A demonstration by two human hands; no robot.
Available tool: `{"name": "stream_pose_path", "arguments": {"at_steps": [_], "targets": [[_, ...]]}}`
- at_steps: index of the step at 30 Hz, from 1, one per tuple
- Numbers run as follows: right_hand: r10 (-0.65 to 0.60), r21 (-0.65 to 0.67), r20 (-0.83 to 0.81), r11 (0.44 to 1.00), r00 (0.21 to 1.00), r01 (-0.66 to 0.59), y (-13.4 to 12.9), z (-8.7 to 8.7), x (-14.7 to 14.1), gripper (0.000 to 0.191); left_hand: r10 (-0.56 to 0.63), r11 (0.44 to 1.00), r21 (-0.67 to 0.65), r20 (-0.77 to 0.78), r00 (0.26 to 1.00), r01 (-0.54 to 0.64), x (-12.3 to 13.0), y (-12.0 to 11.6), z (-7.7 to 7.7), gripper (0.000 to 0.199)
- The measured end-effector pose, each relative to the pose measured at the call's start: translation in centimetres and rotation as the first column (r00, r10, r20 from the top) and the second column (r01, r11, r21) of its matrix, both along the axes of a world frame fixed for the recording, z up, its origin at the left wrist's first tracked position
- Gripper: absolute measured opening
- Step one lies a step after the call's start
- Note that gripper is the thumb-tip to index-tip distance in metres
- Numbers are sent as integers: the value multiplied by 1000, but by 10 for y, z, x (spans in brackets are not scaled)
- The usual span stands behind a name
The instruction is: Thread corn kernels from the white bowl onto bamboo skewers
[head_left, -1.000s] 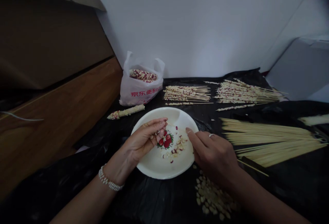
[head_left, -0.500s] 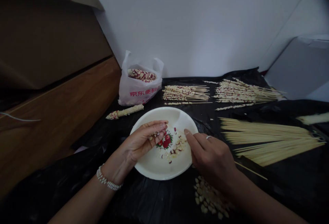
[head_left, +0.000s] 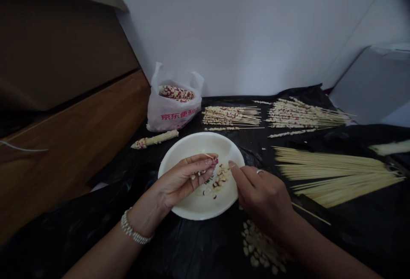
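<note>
A white bowl (head_left: 198, 214) holds loose cream and dark red corn kernels (head_left: 220, 177). Over its left side, my left hand (head_left: 188, 176) is closed, with kernels in its fingers and a red kernel at the fingertips, beside a thin stick end. My right hand (head_left: 261, 189), with a ring, is closed at the bowl's right edge around a thin wooden skewer (head_left: 310, 213), whose far end shows beyond the hand. The middle of that skewer is hidden by the hand.
Behind stand a plastic bag (head_left: 173, 110) of corn cobs and a partly stripped cob (head_left: 155, 139). Threaded skewers (head_left: 224, 116) lie in two groups, with bare skewers (head_left: 336, 172) at right. Pale pieces (head_left: 256, 245) lie on the black sheet (head_left: 192, 249) near my right forearm.
My left fingertips have moved slightly right, nearer my right hand, and now a red kernel and stick end show there. The bowl has shifted slightly left.
</note>
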State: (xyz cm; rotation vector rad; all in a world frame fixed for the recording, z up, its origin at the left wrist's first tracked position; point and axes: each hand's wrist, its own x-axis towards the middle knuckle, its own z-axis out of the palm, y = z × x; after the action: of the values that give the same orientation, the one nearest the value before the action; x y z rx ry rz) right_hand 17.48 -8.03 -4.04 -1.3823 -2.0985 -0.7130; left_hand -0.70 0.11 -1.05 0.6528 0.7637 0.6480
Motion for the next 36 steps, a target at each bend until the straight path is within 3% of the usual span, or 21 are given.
{"name": "stream_pose_path", "arguments": {"at_steps": [6,13,21,27,36], "targets": [[-19,-42,-32,999,999,18,4,-2,5,29,18,999,-45,84,996,-14,-5,8,-1,42],[-21,-54,-45,998,999,19,3,-2,5,31,77,997,-17,45,996,-76,-2,6,1,29],[-12,-53,-49,999,999,10,4,-2,5,29,178,970,-173,44,983,-168,-2,12,1,19],[-17,-56,-43,998,999,15,4,-1,4,28,106,993,-59,80,991,-102,-3,8,-1,35],[-13,-39,-49,999,999,11,4,-2,4,29,182,983,-49,44,982,-179,-3,8,-6,14]]}}
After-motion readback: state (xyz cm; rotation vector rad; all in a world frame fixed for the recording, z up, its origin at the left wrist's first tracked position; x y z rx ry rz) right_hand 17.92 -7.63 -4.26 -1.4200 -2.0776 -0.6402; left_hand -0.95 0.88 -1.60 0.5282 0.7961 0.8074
